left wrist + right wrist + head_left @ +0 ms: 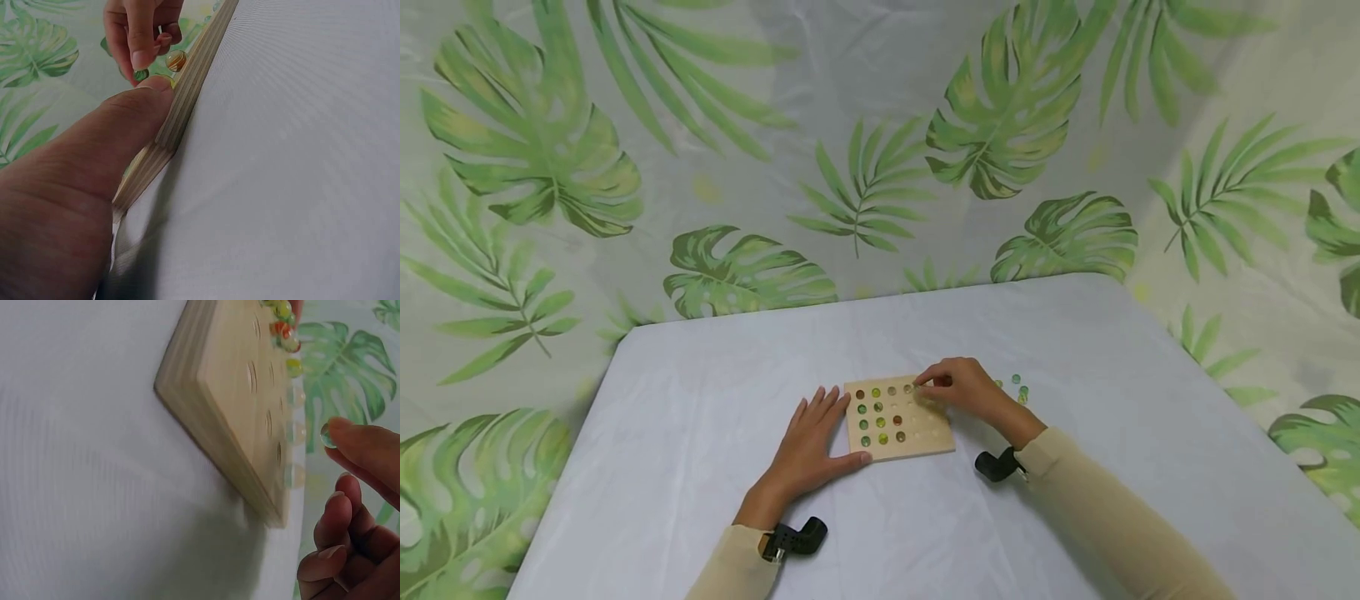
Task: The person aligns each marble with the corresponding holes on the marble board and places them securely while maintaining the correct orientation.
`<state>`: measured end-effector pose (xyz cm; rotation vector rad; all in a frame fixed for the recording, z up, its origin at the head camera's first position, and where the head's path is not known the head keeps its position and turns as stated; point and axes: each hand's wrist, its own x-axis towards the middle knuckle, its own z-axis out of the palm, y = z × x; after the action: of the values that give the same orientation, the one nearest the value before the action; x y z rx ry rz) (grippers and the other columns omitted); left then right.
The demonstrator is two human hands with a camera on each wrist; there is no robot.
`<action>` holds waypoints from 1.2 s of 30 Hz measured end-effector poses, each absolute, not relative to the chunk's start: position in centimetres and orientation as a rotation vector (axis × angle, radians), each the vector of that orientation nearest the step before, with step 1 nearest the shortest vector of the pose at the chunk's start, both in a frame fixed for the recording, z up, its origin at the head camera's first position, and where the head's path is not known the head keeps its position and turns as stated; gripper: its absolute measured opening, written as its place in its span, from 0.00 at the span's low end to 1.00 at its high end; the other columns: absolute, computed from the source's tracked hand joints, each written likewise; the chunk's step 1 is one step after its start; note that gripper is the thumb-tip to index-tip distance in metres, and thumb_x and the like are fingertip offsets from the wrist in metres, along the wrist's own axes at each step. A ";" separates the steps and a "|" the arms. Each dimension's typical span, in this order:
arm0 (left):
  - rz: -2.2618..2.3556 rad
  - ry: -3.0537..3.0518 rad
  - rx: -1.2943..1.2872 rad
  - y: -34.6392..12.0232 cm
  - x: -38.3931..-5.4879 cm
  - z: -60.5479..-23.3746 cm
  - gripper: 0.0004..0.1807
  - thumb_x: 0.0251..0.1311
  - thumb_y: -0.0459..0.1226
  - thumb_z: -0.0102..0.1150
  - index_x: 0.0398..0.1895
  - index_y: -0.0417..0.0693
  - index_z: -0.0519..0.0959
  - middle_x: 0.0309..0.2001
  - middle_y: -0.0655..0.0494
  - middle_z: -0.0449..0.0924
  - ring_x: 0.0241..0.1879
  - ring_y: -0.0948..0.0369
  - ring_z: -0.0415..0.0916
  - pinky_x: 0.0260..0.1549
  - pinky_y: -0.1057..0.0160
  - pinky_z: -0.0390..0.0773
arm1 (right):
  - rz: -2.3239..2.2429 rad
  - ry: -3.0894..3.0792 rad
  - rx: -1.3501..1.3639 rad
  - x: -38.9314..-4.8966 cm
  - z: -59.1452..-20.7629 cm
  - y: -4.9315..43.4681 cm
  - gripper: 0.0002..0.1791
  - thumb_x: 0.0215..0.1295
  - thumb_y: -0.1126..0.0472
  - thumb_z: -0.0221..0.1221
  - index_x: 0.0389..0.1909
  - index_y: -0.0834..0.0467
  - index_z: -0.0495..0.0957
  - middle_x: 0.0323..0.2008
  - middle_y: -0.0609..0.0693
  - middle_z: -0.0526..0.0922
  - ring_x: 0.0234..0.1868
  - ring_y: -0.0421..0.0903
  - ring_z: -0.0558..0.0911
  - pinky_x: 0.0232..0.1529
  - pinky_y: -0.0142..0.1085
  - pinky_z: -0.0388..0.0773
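A square wooden board (928,443) with rows of round hollows lies on the table, glass marbles filling much of its left side and some of its far row. My left hand (808,446) rests at the board's left edge, fingers spread. Its thumb (134,115) presses on the near corner beside a yellow marble. Above the far right part of the board, my right hand (962,387) pinches a clear green marble (328,435) between thumb and forefinger. Its other fingers (334,522) are curled. An orange-swirled marble (176,60) sits in a hollow near the left thumb.
Several loose green marbles (1016,378) lie on the white tablecloth (715,375) right of the board, just beyond the right wrist. A leaf-patterned cloth (865,183) stands behind the table. Each wrist wears a small black camera (805,536).
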<state>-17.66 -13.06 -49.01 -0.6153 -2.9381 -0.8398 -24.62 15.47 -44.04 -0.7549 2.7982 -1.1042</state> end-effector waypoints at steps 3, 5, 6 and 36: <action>-0.828 -2.936 -0.614 -13.0 -17.6 -49.0 0.55 0.49 0.70 0.56 0.76 0.51 0.55 0.76 0.52 0.50 0.76 0.55 0.38 0.73 0.52 0.37 | -1.115 2.783 -0.747 -24.5 -44.2 14.7 0.09 0.59 0.58 0.67 0.39 0.55 0.87 0.25 0.42 0.79 0.26 0.40 0.70 0.27 0.31 0.69; -0.831 -2.928 -0.620 -13.0 -17.6 -49.0 0.55 0.49 0.70 0.57 0.75 0.51 0.56 0.75 0.52 0.51 0.76 0.54 0.38 0.73 0.51 0.37 | -1.125 2.769 -0.737 -24.3 -44.3 14.3 0.09 0.59 0.57 0.67 0.39 0.55 0.87 0.26 0.42 0.80 0.27 0.40 0.71 0.28 0.31 0.71; -0.831 -2.928 -0.622 -13.0 -17.6 -49.0 0.55 0.50 0.70 0.57 0.75 0.51 0.56 0.75 0.52 0.51 0.76 0.54 0.38 0.73 0.51 0.37 | -1.130 2.760 -0.732 -24.2 -44.3 14.1 0.09 0.59 0.57 0.67 0.39 0.54 0.87 0.27 0.42 0.80 0.27 0.40 0.72 0.29 0.31 0.72; -0.823 -2.903 -0.637 -13.2 -17.6 -49.2 0.54 0.50 0.69 0.57 0.75 0.49 0.57 0.75 0.50 0.52 0.75 0.52 0.41 0.72 0.48 0.40 | -1.120 2.694 -0.725 -23.9 -45.1 12.1 0.09 0.59 0.57 0.67 0.40 0.51 0.88 0.30 0.40 0.83 0.25 0.40 0.71 0.24 0.29 0.70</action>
<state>-17.62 -13.18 -49.15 -0.6369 -2.9026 -0.8232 -23.88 12.14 -45.14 -0.7247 2.6942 -1.1197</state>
